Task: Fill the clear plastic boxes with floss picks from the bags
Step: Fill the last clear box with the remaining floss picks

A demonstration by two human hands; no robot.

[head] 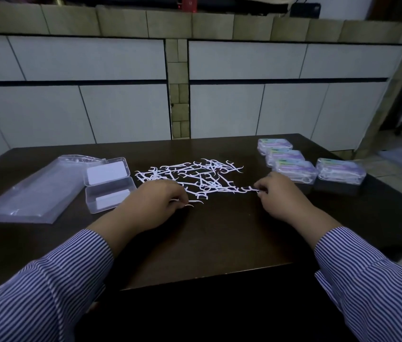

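Across the lower half of the view spreads a dark wooden table [219, 233], its near edge running toward six o'clock. Behind it, from nine o'clock round to three, stands a wall of pale cabinet panels [88, 58] under a band of olive tiles [170, 23].

At nine o'clock on the table lie clear plastic bags [34, 191], flat, stacked and slack, touching the open clear box [109, 185] just to their right. That box is hinged open, lid leaning away from the person, with a white card showing in each half; no picks can be made out inside it.

At two o'clock sit four filled boxes [293, 160], closed, three in a staggered row touching one another and the fourth just beside them to the right.

Between the open box and the filled ones, near the centre, a loose scatter of white floss picks [195, 176] lies tangled on the wood.

Two striped sleeves [46, 292] come in from seven and five o'clock. The left hand [150, 206] rests at the near left edge of the scatter, fingers curled, fingertips pinching a few picks whose curved ends stick out to the right. The right hand [281, 198] sits at the near right edge, just in front of the filled boxes, thumb and forefinger pinching one pick by its end, the other fingers curled under.
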